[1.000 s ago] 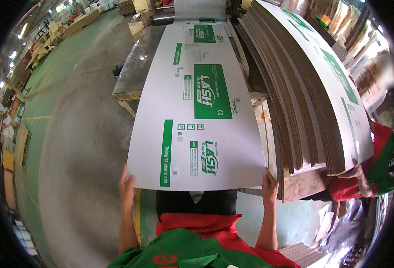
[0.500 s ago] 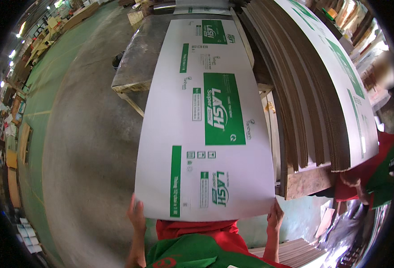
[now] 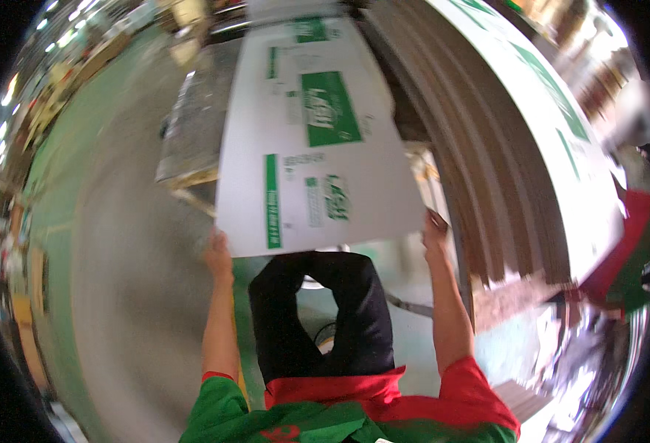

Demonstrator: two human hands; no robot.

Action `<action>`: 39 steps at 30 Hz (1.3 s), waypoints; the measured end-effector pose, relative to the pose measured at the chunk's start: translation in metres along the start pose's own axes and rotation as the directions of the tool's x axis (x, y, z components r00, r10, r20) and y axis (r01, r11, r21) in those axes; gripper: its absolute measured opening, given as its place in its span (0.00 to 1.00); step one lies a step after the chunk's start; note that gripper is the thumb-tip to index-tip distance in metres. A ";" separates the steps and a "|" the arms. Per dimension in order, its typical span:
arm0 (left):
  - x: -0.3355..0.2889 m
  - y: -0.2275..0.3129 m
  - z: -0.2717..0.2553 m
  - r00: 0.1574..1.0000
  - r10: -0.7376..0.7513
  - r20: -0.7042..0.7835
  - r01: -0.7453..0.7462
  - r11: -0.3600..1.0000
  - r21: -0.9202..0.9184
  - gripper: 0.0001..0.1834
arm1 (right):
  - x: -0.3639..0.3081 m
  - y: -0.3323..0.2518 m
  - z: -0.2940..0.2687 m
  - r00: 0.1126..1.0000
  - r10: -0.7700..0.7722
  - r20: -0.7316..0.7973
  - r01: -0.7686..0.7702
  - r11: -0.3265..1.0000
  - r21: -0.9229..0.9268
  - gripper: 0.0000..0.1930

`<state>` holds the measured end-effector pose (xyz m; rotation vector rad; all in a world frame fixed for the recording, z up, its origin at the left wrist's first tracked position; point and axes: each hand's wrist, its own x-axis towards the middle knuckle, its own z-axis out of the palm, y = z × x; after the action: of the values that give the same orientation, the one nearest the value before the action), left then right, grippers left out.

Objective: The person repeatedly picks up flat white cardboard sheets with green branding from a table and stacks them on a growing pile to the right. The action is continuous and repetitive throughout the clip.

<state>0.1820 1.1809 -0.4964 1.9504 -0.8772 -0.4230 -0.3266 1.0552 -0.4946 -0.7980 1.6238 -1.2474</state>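
Note:
A long white cardboard sheet [image 3: 384, 199] with green printed blocks stretches away from me over a metal-topped table [image 3: 192, 125]. My left hand [image 3: 219, 251] grips its near left corner. At the near right corner my right hand [image 3: 435, 232] has its fingers closed on the edge. Both arms reach forward, and the near edge hangs over my lap, short of the table. The sheet's far end lies by a grey flat surface [image 3: 288, 9] at the top of the view, where details are blurred.
To the right, a tall stack of cardboard sheets [image 3: 487, 162], white and green on top, rests on a wooden base [image 3: 513, 299]. A person in red and green [image 3: 624, 251] is beside it. More sheets [image 3: 520, 402] lie low at the lower right. Concrete floor [image 3: 133, 258] extends left.
Both hands have moved forward, away from my body, taking the sheet farther over the table. My forearms and dark-trousered legs now show below it.

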 end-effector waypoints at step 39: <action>-0.175 0.152 -0.160 0.767 0.131 0.628 0.428 0.624 -0.653 0.33 | -0.281 -0.176 -0.219 0.775 -0.525 -0.353 0.483 0.851 -0.205 0.24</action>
<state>0.0969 1.3572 -0.2944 1.0330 -0.7169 -1.3911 -0.4290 1.3367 -0.2333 -1.1591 1.8765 -1.8142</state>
